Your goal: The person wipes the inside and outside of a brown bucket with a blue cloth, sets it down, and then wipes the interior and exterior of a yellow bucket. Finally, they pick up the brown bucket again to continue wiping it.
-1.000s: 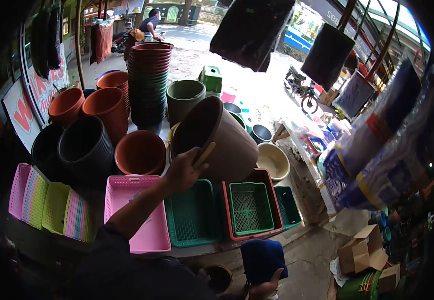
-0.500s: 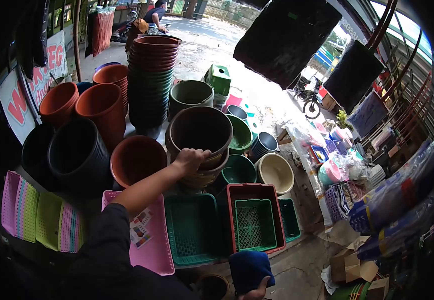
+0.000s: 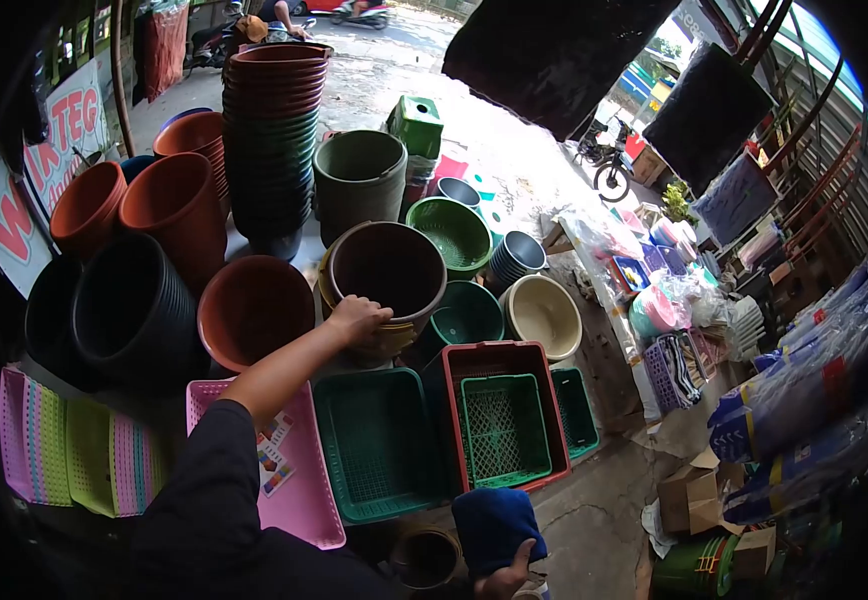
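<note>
My left hand point(image 3: 359, 320) grips the near rim of a dark brown bucket point(image 3: 390, 268), fingers curled over the edge. The bucket sits nested with another, yellowish-brown bucket point(image 3: 391, 343), whose rim and side show only partly. Low in the view my right hand point(image 3: 510, 573) is closed on a folded dark-blue cloth point(image 3: 499, 525), its thumb along the cloth's side. Below my left forearm lies a pink plastic basket point(image 3: 304, 500) with a printed label. Beside it are a green basket point(image 3: 379, 440) and a red basket point(image 3: 559, 445) holding a green mesh one point(image 3: 504, 425).
Tall stacked pots point(image 3: 272, 150), orange pots point(image 3: 176, 205) and black pots point(image 3: 124, 300) crowd the left. A cream bucket point(image 3: 544, 315) stands right of the green tubs. Dark hanging sheets point(image 3: 554, 60) cover the upper right. Cardboard boxes point(image 3: 689, 495) lie on the floor at right.
The brown bucket has come down lower onto the one beneath it, with my left hand still on its rim. The view has shifted slightly; the blue cloth stays in my right hand.
</note>
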{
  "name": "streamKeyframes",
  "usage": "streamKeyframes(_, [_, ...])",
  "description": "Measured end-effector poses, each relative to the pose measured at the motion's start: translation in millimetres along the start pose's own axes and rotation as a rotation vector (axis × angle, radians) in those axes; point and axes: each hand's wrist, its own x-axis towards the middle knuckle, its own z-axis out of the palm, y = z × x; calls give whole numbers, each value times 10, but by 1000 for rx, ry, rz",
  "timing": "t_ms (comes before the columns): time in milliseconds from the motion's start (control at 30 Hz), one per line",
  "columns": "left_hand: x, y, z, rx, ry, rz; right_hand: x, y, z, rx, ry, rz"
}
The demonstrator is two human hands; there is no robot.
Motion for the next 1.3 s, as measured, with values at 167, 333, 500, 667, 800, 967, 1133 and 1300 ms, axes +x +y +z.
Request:
streamKeyframes(167, [35,31,-22,27,-57,-13,70,238,-299,-105,-4,-14])
streamKeyframes(333, [80,99,-72,48,-129,-25,-136,-154,18,224,-71,2])
streamKeyframes(500, [71,350,-95,89,-182,-142,-260,-243,-59,359,-48,-36])
streamKeyframes(667, [-261,1295,4,-12,349,-54,-474,-438,-321,513,-9,62])
streamKeyframes(800, [-734,2415,66,-368,419,233,-501,-254,-826,686,73,173])
streamKeyframes(967, [-1554,3587,674,-730,54,545,-588,380,-1576,919,200,266])
streamKeyframes(1133, [-2181,4131,1388,-759,-574,547,-728,1208,-2090,1017,341,376])
streamKeyframes(1300, [-2507,4136,2133,-477,-973,320,-704,2335,-2308,1068,420,604])
